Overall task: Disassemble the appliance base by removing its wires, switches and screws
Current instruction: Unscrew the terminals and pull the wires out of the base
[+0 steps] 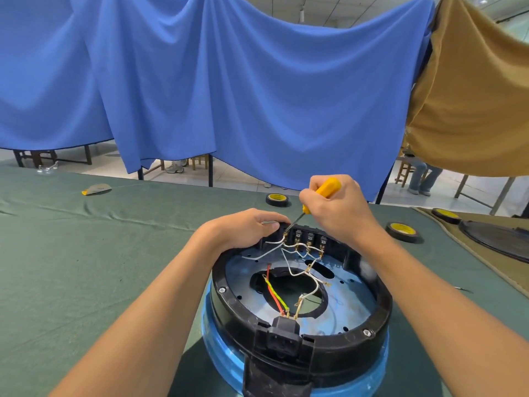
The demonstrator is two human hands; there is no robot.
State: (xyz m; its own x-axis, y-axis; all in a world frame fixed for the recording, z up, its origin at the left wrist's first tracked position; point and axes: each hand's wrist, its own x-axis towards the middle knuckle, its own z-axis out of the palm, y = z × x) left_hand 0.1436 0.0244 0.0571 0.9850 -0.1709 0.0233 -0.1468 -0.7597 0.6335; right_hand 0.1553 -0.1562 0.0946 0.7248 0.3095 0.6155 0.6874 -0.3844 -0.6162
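The appliance base [383,310] stands open side up on a blue drum at the near middle of the green-clothed counter [86,253].

Left hand [246,227]: fingers curled over the far left rim of the base, gripping it, in my judgement to steady the housing against tool pressure.

White wires [274,247] run from the row of switches [310,239] on the far wall, still attached. Red and yellow-green leads [274,293] remain at the power inlet socket [283,342]. Hex screws [222,289] are still seated in the rim.

Right hand [337,213]: closed round the yellow-handled screwdriver [332,186], blade angled down-left to the leftmost switch terminal, apparently to free that connector.

Assessment: disassembly at an early stage.

A tape roll [402,231] lies right of the base.
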